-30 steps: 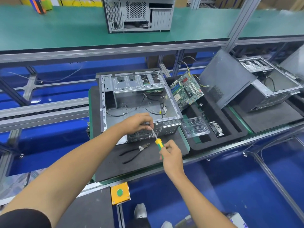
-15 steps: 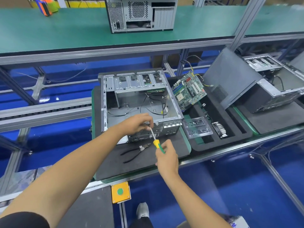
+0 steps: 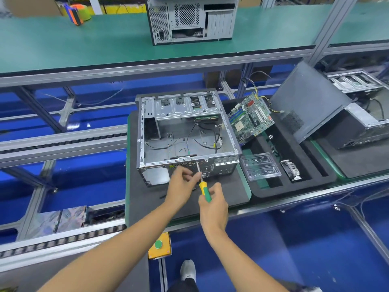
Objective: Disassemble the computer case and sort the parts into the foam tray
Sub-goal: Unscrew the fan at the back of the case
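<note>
Currently, the open computer case (image 3: 185, 135) is lying on its side on a dark mat (image 3: 227, 186), open face up, in the middle of the scene. Loose black cables (image 3: 202, 135) are seen inside on its floor. A screwdriver (image 3: 202, 184) with a yellow-green handle is gripped by the right hand (image 3: 212, 207), fingers wrapped closed around the handle. The metal shaft is pinched near its middle by the thumb and fingers of the left hand (image 3: 182, 184); the rest of that hand is loosely curled. The tip is set against the near rear panel of the case, just below the top rail; the exact screw cannot be made out.

The black foam tray (image 3: 294, 186) is placed just right of the mat. A green motherboard (image 3: 250, 119) is propped tilted at the tray's far left end, beside the case's right wall. A clear plastic blister pack (image 3: 261, 166) is laid at the tray's near left part, and a small finned heatsink (image 3: 291, 169) is seated in a slot just to its right.

Further right, a grey side panel (image 3: 305, 102) is leaned on a second case (image 3: 362, 114). A third case (image 3: 192, 18) is stood upright on the far green bench (image 3: 63, 43). A yellow box with a green button (image 3: 159, 245) is mounted at the near edge of the line.
</note>
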`<action>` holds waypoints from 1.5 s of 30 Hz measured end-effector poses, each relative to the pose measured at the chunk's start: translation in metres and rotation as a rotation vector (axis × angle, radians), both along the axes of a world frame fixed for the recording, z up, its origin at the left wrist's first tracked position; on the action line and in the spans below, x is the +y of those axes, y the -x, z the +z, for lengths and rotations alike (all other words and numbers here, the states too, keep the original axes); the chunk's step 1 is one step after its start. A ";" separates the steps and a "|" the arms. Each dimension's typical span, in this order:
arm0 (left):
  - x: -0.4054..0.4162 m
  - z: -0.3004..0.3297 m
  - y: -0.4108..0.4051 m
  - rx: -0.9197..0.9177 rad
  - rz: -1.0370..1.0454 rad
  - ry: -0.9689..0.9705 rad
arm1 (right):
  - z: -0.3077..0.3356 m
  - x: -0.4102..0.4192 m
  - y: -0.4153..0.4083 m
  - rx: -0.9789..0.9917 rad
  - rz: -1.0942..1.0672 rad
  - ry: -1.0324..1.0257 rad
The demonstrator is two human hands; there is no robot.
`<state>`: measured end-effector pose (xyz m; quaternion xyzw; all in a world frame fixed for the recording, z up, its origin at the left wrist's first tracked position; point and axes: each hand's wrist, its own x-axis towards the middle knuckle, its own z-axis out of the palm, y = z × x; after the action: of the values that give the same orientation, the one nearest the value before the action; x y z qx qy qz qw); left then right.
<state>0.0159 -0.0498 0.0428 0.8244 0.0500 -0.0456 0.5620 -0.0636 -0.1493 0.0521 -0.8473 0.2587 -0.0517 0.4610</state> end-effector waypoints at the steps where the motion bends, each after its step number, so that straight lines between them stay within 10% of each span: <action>1: -0.005 0.003 0.002 0.154 0.000 0.170 | 0.000 -0.001 0.000 -0.004 0.007 0.010; 11: -0.025 0.017 -0.004 0.397 0.187 0.402 | -0.004 -0.006 0.002 -0.026 0.082 0.178; 16: -0.032 0.017 -0.004 0.404 0.217 0.478 | -0.001 -0.017 -0.003 0.122 -0.078 -0.855; 20: -0.031 0.020 0.001 0.410 0.197 0.566 | -0.002 -0.032 -0.004 0.378 0.110 -1.158; 25: -0.032 0.024 0.004 0.438 0.181 0.652 | -0.005 -0.024 -0.009 0.307 0.102 -0.945; 29: -0.027 0.020 0.002 0.368 0.200 0.369 | -0.008 -0.018 -0.009 0.156 0.079 -0.728; 33: -0.020 0.024 -0.001 0.422 0.222 0.394 | -0.011 -0.018 -0.008 0.183 0.202 -0.222; 39: -0.028 0.033 0.002 0.428 0.228 0.530 | -0.004 -0.027 -0.010 0.404 0.176 -1.076; 45: -0.031 0.035 0.006 0.461 0.202 0.679 | -0.012 -0.027 -0.017 0.372 0.088 -0.997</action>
<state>0.0098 -0.0808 0.0782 0.5518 0.2372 -0.1872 0.7773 -0.0461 -0.1765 0.0399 -0.5304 0.2936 0.2481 0.7556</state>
